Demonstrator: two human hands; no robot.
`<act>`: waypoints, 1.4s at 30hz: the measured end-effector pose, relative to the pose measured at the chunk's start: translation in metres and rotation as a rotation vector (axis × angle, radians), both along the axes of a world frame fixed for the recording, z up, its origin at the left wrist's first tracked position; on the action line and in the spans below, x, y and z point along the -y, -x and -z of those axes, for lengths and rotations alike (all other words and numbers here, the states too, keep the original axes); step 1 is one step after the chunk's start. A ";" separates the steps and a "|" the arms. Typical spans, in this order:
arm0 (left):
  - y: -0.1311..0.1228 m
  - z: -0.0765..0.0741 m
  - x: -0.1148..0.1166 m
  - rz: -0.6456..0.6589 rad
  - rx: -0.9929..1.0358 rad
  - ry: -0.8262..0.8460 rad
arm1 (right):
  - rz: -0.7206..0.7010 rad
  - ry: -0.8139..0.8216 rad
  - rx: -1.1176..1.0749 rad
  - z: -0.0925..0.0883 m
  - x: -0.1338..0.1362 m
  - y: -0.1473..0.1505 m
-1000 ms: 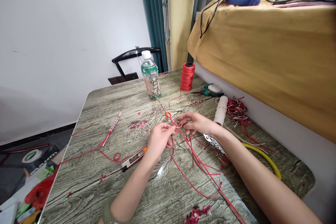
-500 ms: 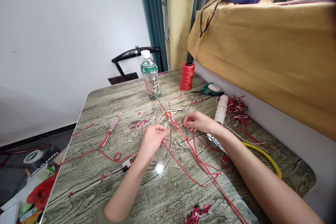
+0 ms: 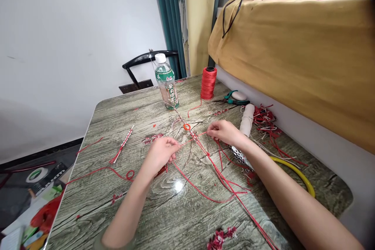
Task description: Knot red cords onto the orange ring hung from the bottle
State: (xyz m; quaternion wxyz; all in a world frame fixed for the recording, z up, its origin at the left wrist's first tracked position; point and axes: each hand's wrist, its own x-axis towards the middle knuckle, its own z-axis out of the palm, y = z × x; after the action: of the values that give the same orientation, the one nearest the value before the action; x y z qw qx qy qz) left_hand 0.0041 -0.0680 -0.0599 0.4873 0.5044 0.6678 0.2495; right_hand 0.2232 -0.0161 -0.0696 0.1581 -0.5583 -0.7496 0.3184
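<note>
My left hand pinches one end of a thin red cord, and a tail of it hangs in a curve over the table. On the other side, my right hand pinches another stretch of red cord. Between the two hands the cord runs straight and taut, crossing the long red cords at the braided part. An orange-red ring sits just above that crossing. From the ring a string leads up to the plastic bottle with a green label.
A red thread spool, green-handled pliers and a white cord roll stand or lie at the back right. Red and white scraps heap beside the wall. A finished-looking braid lies left; a yellow tube curves at right.
My hands have drawn apart, the left moving left and the right slightly right. The cord between them, loosely gathered before, is now stretched straight.
</note>
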 end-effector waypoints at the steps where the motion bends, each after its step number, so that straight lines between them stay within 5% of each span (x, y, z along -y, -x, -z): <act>1: 0.001 0.001 -0.001 -0.003 0.007 -0.005 | 0.006 -0.012 0.006 0.000 0.000 0.000; 15: 0.008 0.007 -0.004 0.034 -0.008 -0.024 | 0.038 -0.073 0.042 -0.003 -0.002 -0.007; 19: 0.008 0.006 -0.003 0.043 -0.053 -0.141 | -0.020 -0.083 0.074 -0.003 -0.002 -0.009; 24: -0.001 -0.004 0.004 -0.092 -0.210 -0.363 | 0.014 -0.145 0.064 -0.007 0.001 -0.010; 26: -0.011 -0.004 0.008 -0.038 -0.195 -0.345 | 0.000 -0.186 0.025 -0.011 0.003 -0.009; 29: -0.026 0.005 0.012 0.150 -0.054 -0.149 | -0.223 -0.043 -0.059 -0.014 0.007 -0.004; 32: -0.036 0.020 0.012 0.004 -0.055 -0.175 | -0.341 0.079 -0.059 -0.011 0.010 0.003; 37: -0.043 0.032 0.003 -0.212 0.063 -0.275 | -0.199 -0.006 -0.082 0.001 0.010 0.015; 42: -0.051 0.031 -0.007 -0.283 0.350 -0.178 | -0.067 -0.067 -0.222 0.006 0.007 0.020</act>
State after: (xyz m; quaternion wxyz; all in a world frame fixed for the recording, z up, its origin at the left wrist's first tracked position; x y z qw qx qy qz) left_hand 0.0551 -0.0615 -0.0907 0.5095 0.3959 0.6123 0.4569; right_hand 0.2036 -0.0234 -0.0756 0.2478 -0.4886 -0.7561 0.3581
